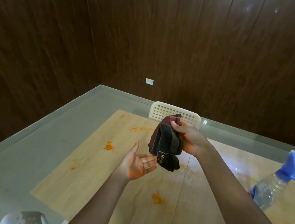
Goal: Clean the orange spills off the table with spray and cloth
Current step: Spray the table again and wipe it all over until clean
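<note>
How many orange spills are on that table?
5: far corner, far edge, left middle, left edge, near centre. The cloth may hide more.

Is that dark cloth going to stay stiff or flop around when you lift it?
Probably floppy: the cloth sags and folds below the right hand that grips it. It looks light, since a few fingers hold it up.

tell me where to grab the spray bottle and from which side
Judging by its shape, grip the spray bottle around the clear ribbed body just under the blue trigger head. It leans at the table's right edge. The right hand holds the cloth, so the open left hand would probably reach across from the left.
</note>
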